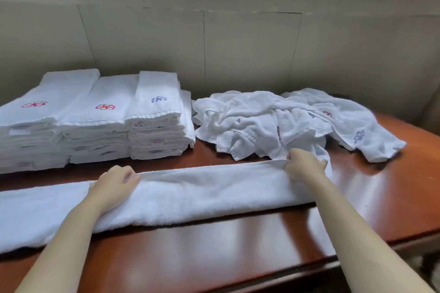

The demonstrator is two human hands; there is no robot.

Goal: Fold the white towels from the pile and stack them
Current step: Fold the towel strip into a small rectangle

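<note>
A long white towel (195, 194) lies folded lengthwise across the brown table, running from the left edge to right of centre. My left hand (114, 182) pinches its far edge left of centre. My right hand (306, 164) grips the same far edge near the towel's right end. Behind the right hand lies the loose pile of crumpled white towels (273, 121). At the back left stand three stacks of folded white towels (95, 121), with red and blue embroidered marks on top.
The glossy brown table (238, 245) has its front edge running diagonally at the lower right. A beige panelled wall (238, 43) rises directly behind the stacks and the pile, with a window sill above.
</note>
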